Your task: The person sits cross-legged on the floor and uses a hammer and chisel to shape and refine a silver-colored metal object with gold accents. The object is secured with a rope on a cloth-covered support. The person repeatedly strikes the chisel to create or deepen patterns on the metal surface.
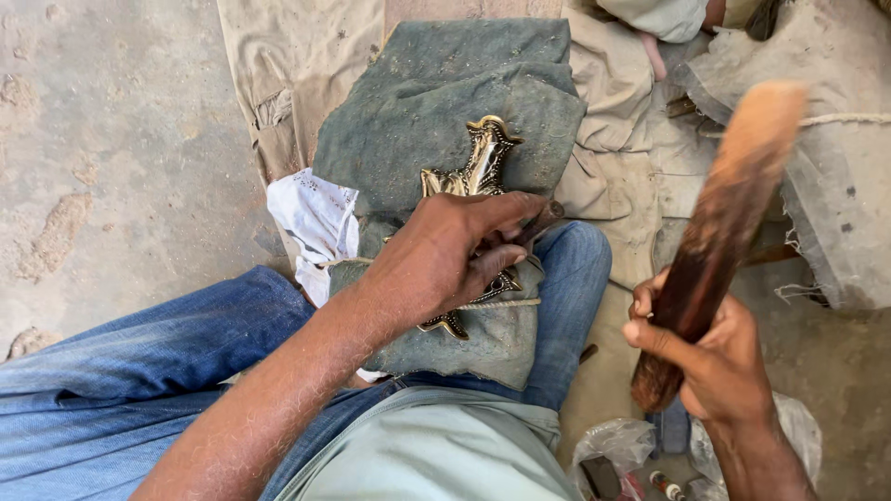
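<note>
**While the mallet is raised: striking a brass piece held on a padded knee**

While the left hand (445, 255) presses down on the ornate brass piece (484, 162), the right hand (715, 357) holds a wooden mallet (719, 237) lifted clear, well apart from the work.

Location of work: the brass piece lies on a folded grey-green cloth pad (436, 102) draped over the person's jeans-clad knee (571, 264). Its pointed, shiny upper end shows above the left hand; a lower tip peeks out beneath the palm. A white rag (316, 223) sits tucked at the pad's left edge.

Left hand: palm down, fingers curled over the middle of the piece and closed around a dark rod-like tool (543, 215) whose end pokes out past the fingertips. Whether this is a punch or chisel cannot be told.

Right hand: fist wrapped tightly on the lower part of the mallet, thumb on top, wrist cocked. The mallet head is blurred, which suggests motion.

Judgement on doing it well:
- Keep the tool steady and the piece flat against the pad, so a blow does not skid it off the knee.
- Land the mallet squarely on the tool's end, clear of the left fingers, which lie close to it.
- Moderate force seems wise; the relief surface looks easy to mar.

Surroundings: concrete floor (111, 139), plastic bags (613, 445) beside the right forearm.
</note>
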